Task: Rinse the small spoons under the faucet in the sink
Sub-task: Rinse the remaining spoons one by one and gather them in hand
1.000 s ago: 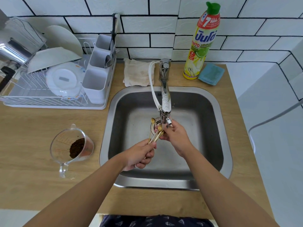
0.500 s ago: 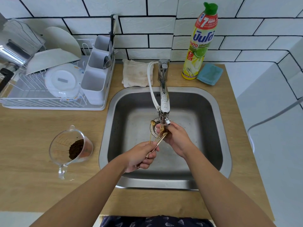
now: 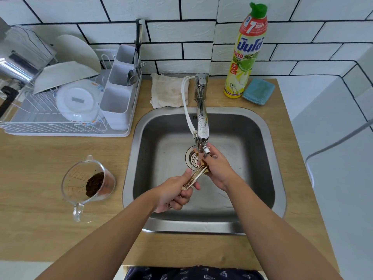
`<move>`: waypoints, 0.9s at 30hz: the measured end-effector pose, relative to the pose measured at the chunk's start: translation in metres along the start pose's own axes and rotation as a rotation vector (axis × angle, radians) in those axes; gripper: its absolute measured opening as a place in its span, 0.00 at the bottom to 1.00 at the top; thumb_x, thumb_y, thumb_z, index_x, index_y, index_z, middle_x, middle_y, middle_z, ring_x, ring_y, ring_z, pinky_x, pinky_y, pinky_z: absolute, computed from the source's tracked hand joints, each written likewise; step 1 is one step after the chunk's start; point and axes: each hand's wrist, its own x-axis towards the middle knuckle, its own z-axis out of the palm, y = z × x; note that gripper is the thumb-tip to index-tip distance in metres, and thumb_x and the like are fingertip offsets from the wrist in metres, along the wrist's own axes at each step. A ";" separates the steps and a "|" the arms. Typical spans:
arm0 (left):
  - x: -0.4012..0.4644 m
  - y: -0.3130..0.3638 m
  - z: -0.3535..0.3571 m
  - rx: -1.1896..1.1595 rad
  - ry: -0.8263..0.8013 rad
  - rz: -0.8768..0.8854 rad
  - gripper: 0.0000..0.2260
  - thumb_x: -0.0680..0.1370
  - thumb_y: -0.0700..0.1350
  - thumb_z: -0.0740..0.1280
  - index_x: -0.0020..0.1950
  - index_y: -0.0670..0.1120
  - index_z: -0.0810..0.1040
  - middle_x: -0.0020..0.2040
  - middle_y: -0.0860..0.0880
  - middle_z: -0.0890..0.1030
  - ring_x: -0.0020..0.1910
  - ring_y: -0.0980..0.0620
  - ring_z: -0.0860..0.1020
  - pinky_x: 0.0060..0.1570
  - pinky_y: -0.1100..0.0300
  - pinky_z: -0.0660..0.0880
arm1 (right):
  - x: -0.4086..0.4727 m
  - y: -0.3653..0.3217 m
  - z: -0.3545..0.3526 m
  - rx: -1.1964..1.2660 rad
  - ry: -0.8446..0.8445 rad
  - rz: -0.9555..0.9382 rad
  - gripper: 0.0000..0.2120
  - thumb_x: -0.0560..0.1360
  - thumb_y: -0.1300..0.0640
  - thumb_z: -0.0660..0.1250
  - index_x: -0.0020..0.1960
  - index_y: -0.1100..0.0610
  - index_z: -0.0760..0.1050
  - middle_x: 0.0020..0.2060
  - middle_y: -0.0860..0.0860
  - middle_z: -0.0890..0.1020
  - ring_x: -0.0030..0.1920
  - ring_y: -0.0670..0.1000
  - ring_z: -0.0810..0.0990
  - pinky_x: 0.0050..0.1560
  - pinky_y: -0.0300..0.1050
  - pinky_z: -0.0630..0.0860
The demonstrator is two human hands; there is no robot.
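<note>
My left hand (image 3: 174, 191) grips a bundle of small gold spoons (image 3: 195, 175) by their handles, over the steel sink (image 3: 260, 126). The bowl ends point up and right, under the chrome faucet (image 3: 201, 122). My right hand (image 3: 218, 168) is wrapped around those bowl ends just below the faucet's outlet, hiding them. The drain strainer (image 3: 191, 157) lies directly beneath. I cannot make out any water stream.
A white dish rack (image 3: 66, 130) with plates and a cutlery holder stands at the left. A glass measuring cup (image 3: 88, 184) with coffee grounds sits on the wooden counter left of the sink. Behind the sink are a cloth (image 3: 168, 90), a dish soap bottle (image 3: 245, 55) and a blue sponge (image 3: 258, 90).
The spoon bowls, spread out and visible under the faucet before, are now gathered inside my right hand. My left hand has stayed on the handles.
</note>
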 end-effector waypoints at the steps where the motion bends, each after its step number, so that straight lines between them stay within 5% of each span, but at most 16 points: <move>1: 0.000 0.001 0.000 -0.012 0.000 -0.009 0.26 0.79 0.68 0.57 0.52 0.46 0.79 0.31 0.52 0.62 0.27 0.56 0.57 0.20 0.66 0.56 | 0.001 -0.001 0.001 -0.027 -0.020 0.004 0.17 0.83 0.63 0.64 0.71 0.58 0.73 0.43 0.48 0.82 0.34 0.42 0.77 0.37 0.38 0.74; 4: -0.001 0.003 0.000 -0.058 -0.027 -0.009 0.23 0.81 0.65 0.57 0.51 0.46 0.78 0.31 0.51 0.62 0.26 0.56 0.57 0.20 0.66 0.57 | 0.004 -0.005 0.004 -0.068 -0.034 -0.022 0.11 0.82 0.65 0.65 0.63 0.63 0.79 0.35 0.45 0.82 0.31 0.42 0.75 0.34 0.36 0.73; 8: -0.004 0.003 -0.001 -0.088 -0.068 -0.001 0.17 0.83 0.59 0.59 0.51 0.46 0.74 0.31 0.50 0.64 0.26 0.55 0.59 0.20 0.65 0.58 | 0.005 -0.011 0.005 -0.173 -0.066 -0.044 0.08 0.81 0.67 0.65 0.52 0.60 0.82 0.41 0.50 0.86 0.35 0.45 0.78 0.37 0.38 0.74; 12: -0.005 0.001 0.001 0.012 -0.012 0.098 0.13 0.84 0.54 0.59 0.52 0.45 0.72 0.32 0.50 0.67 0.26 0.54 0.62 0.23 0.64 0.63 | 0.004 -0.016 -0.002 -0.264 -0.145 -0.017 0.10 0.82 0.61 0.64 0.56 0.55 0.83 0.53 0.53 0.88 0.47 0.47 0.85 0.48 0.44 0.78; 16: -0.005 0.002 0.001 0.084 0.030 0.136 0.10 0.85 0.51 0.60 0.55 0.45 0.71 0.33 0.50 0.71 0.27 0.54 0.68 0.25 0.62 0.70 | 0.001 -0.014 -0.009 -0.289 -0.157 -0.045 0.07 0.78 0.57 0.73 0.55 0.57 0.82 0.49 0.57 0.88 0.47 0.50 0.86 0.49 0.45 0.83; 21: 0.000 0.004 0.004 0.043 0.030 0.092 0.10 0.85 0.49 0.59 0.58 0.44 0.72 0.34 0.52 0.69 0.26 0.56 0.64 0.20 0.66 0.59 | 0.002 -0.003 -0.004 -0.317 -0.061 -0.077 0.03 0.80 0.58 0.70 0.48 0.52 0.77 0.36 0.46 0.83 0.34 0.42 0.80 0.33 0.35 0.74; 27: 0.008 0.013 0.002 -0.083 0.029 0.106 0.11 0.85 0.49 0.58 0.51 0.44 0.73 0.32 0.52 0.66 0.25 0.58 0.59 0.19 0.68 0.55 | 0.004 0.005 -0.008 0.089 -0.094 0.111 0.03 0.82 0.57 0.67 0.56 0.53 0.78 0.45 0.49 0.87 0.30 0.41 0.68 0.26 0.34 0.61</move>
